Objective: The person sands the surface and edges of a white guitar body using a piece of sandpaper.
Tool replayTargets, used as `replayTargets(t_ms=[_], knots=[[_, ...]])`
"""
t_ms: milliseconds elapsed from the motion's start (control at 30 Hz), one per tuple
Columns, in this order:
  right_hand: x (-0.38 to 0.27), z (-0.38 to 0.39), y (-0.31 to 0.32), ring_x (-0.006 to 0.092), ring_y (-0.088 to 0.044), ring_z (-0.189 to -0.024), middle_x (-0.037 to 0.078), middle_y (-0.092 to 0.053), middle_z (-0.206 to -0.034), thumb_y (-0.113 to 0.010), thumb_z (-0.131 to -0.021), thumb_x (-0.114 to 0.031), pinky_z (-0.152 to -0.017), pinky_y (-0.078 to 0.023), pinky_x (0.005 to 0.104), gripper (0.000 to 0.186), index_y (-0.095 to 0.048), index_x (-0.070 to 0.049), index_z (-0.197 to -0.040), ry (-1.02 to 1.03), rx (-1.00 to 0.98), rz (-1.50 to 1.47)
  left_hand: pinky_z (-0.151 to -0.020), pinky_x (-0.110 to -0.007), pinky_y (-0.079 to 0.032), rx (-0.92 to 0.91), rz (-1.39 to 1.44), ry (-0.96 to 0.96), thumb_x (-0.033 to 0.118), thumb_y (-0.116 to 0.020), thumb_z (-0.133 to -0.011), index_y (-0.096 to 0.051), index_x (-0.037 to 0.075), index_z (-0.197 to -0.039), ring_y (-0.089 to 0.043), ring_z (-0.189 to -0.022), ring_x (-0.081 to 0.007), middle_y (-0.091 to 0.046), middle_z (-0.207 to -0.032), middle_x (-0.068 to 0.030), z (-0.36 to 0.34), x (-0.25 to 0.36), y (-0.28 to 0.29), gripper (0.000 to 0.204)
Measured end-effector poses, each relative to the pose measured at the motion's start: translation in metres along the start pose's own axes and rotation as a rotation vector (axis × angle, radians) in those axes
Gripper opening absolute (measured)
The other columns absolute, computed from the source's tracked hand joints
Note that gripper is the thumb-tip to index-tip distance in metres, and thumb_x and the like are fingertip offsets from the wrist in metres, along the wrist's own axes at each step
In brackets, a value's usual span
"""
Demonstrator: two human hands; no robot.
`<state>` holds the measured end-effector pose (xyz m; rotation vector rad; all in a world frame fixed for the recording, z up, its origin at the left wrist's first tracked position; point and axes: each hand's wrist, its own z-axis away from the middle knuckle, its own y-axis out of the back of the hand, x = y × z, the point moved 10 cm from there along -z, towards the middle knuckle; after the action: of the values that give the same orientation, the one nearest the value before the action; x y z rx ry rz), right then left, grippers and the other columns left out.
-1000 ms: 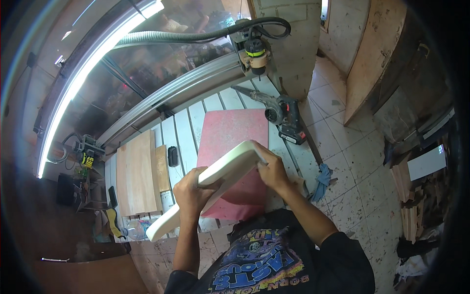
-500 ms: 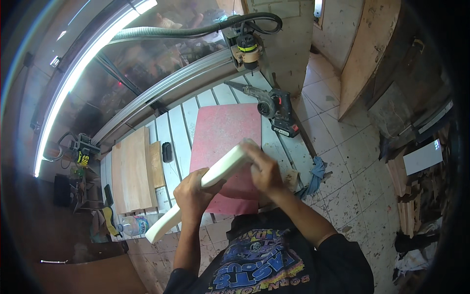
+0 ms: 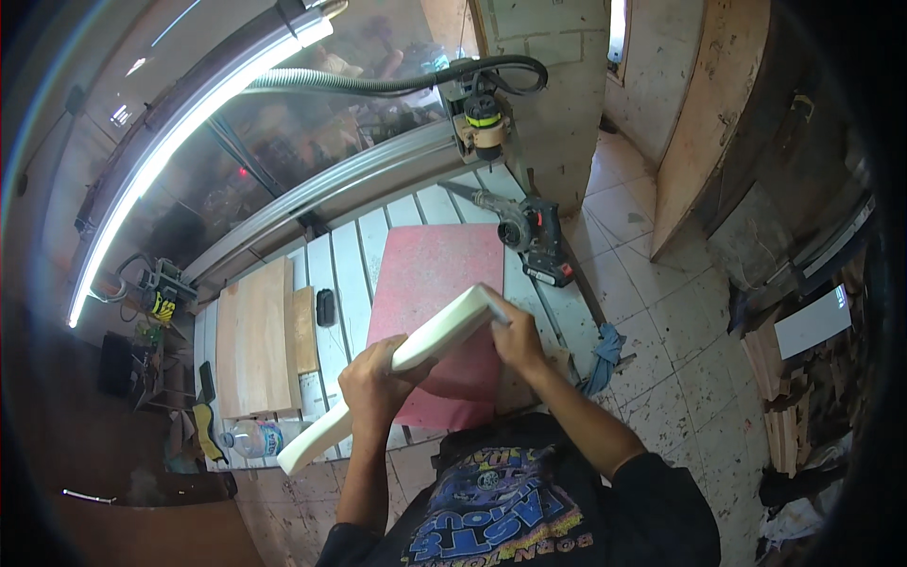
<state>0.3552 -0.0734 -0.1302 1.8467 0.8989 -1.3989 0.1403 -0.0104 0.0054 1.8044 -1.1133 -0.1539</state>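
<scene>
A long, pale cream piece, slightly bent and smooth-looking, is held slantwise above the table. My left hand is closed around its middle, and its lower end sticks out toward the bottle. At the upper end my right hand is closed against the edge, fingers curled. A small greyish patch shows between those fingers and the piece; what it is I cannot make out. Beneath lies a pink-red sheet on the slatted white table.
A cordless blower lies beyond my right hand. To the left are a wooden board, a narrower wood strip, a dark small object and a plastic bottle. A blue cloth hangs at the right corner; a spindle machine stands behind.
My right hand, blurred over the upper end before, has slid slightly down along its edge and now shows more sharply. My left hand keeps its grip. The whole view has shifted a little.
</scene>
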Motion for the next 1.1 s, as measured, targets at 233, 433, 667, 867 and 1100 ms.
replayTargets(t_ms=[233,433,667,867,1100], knots=[[0.069,-0.002,0.002,0.0164,-0.070,-0.089,0.012,-0.069,-0.124,-0.046,-0.093,0.004,-0.059,-0.059,0.0249,0.060,-0.061,-0.012,-0.149,-0.333,0.068,-0.166,-0.063,-0.037,-0.058,-0.001,-0.008,0.009,0.036,-0.095,-0.069,-0.079,0.011,-0.095,-0.075,-0.070,-0.0269,-0.076,-0.080,-0.0082,-0.001,-0.005,-0.003,0.040],[0.019,-0.008,-0.012,0.0089,-0.061,-0.073,0.006,-0.070,-0.106,-0.046,-0.096,0.001,-0.052,-0.055,0.0271,0.057,-0.062,-0.016,-0.149,-0.025,-0.020,-0.125,-0.069,-0.035,-0.060,-0.042,0.014,0.076,0.026,-0.098,-0.065,-0.080,0.007,-0.097,-0.077,-0.075,-0.0228,-0.079,-0.089,-0.0097,-0.004,-0.025,-0.004,0.041],[0.112,-0.014,0.001,0.0107,-0.062,-0.077,0.004,-0.067,-0.098,-0.043,-0.092,0.003,-0.054,-0.058,0.0281,0.063,-0.064,-0.017,-0.147,-0.524,0.041,-0.132,-0.069,-0.035,-0.060,-0.071,0.008,0.051,0.026,-0.098,-0.064,-0.080,0.006,-0.096,-0.077,-0.076,-0.0230,-0.079,-0.089,-0.0099,-0.011,-0.023,-0.010,0.042],[0.076,-0.015,-0.011,0.0094,-0.060,-0.075,0.001,-0.062,-0.088,-0.044,-0.094,-0.001,-0.057,-0.059,0.0294,0.059,-0.066,-0.019,-0.145,-0.187,0.072,-0.204,-0.069,-0.036,-0.060,-0.042,0.016,0.052,0.026,-0.099,-0.063,-0.080,0.006,-0.095,-0.077,-0.074,-0.0239,-0.078,-0.086,-0.0101,-0.008,-0.026,-0.009,0.042],[0.143,-0.005,-0.013,0.0221,-0.073,-0.098,0.017,-0.070,-0.135,-0.048,-0.091,0.007,-0.086,-0.063,0.0341,0.057,-0.067,-0.010,-0.141,-0.654,0.019,-0.163,-0.068,-0.035,-0.060,-0.036,0.004,0.037,0.026,-0.099,-0.063,-0.080,0.006,-0.095,-0.076,-0.074,-0.0238,-0.078,-0.085,-0.0097,-0.011,-0.024,-0.007,0.042]])
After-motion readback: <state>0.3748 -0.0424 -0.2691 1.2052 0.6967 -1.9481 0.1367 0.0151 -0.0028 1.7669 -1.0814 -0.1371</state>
